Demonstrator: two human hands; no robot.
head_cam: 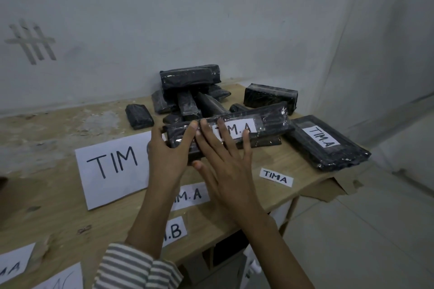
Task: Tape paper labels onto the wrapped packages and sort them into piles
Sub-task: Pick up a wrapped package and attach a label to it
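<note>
A long black wrapped package [265,122] with a white "TIM.A" label [237,129] lies across the middle of the wooden table [58,213]. My left hand [169,150] grips its left end, fingers curled over the top. My right hand [223,155] lies flat with straight fingers pressing on the label. To the right lies a second labelled package [328,145] marked "TIM.A". A heap of unlabelled black packages [190,91] sits at the back by the wall.
A large "TIM" sheet [112,166] lies left of my hands. Loose labels lie nearer: "TIMA" [276,177], "TIM.A" [191,196], one ending in "B" [175,230]. More paper sheets [14,263] are at the bottom left. The table's right edge drops off beside the second package.
</note>
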